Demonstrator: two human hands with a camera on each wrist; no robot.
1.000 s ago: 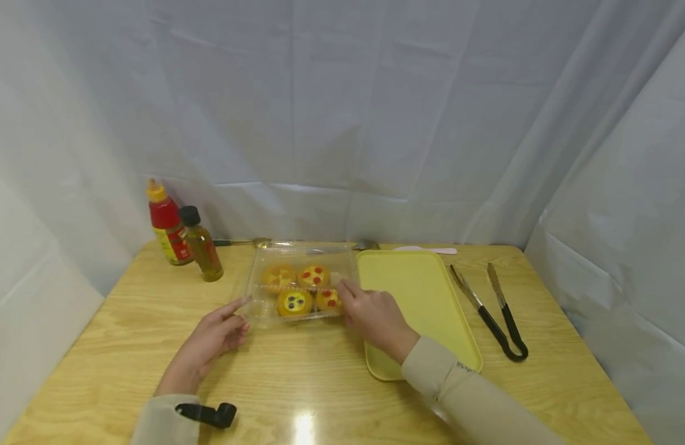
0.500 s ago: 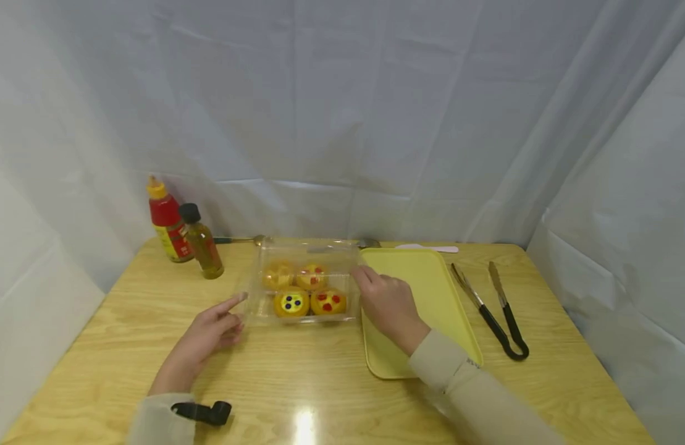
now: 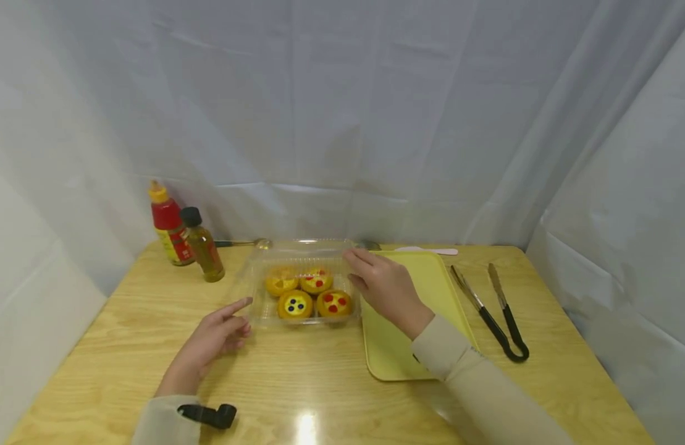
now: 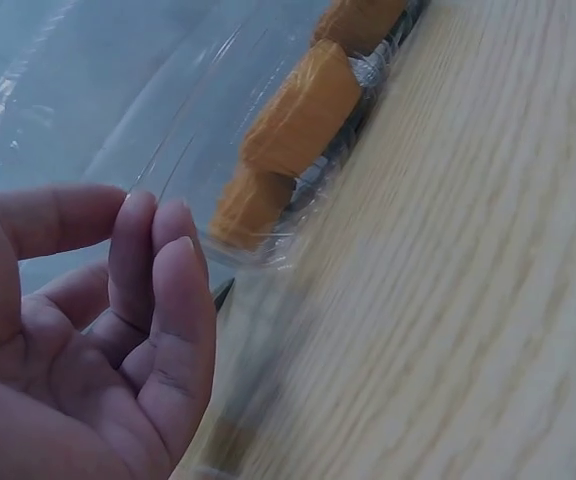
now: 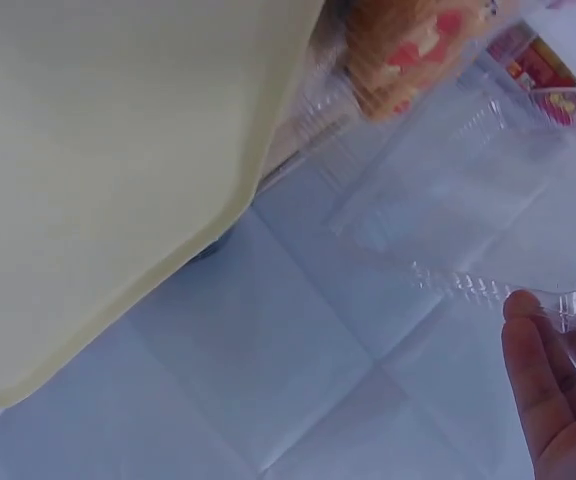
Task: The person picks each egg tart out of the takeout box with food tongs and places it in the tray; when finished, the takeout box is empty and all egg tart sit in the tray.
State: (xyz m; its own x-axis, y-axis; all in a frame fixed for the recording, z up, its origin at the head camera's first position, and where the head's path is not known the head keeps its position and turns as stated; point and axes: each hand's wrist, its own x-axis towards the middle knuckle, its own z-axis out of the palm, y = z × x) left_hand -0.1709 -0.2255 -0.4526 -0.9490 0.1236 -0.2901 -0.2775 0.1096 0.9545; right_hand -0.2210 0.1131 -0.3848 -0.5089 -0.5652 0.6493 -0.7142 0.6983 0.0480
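A clear plastic clamshell container (image 3: 257,312) holds several egg tarts (image 3: 294,305), topped with red or dark dots. Its hinged lid (image 3: 306,248) is raised and leans back behind them. My right hand (image 3: 388,293) pinches the lid's edge; in the right wrist view the thumb and fingers (image 5: 530,345) meet at the ridged rim. At the container's left front corner, my left hand (image 3: 217,334) pinches the thin clear rim between thumb and fingertips (image 4: 175,265), as the left wrist view shows. Orange tart sides (image 4: 303,110) show through the wall there.
A yellow tray (image 3: 425,284) lies right of the container, under my right forearm. Black-handled tongs (image 3: 509,334) lie beyond it. A red sauce bottle (image 3: 168,219) and an oil bottle (image 3: 204,254) stand back left. A spoon (image 3: 244,243) and a white utensil (image 3: 439,251) lie along the back edge.
My right hand has moved from the container's front right up and back, lifting the lid off the tarts. The left hand has stayed at the left corner.
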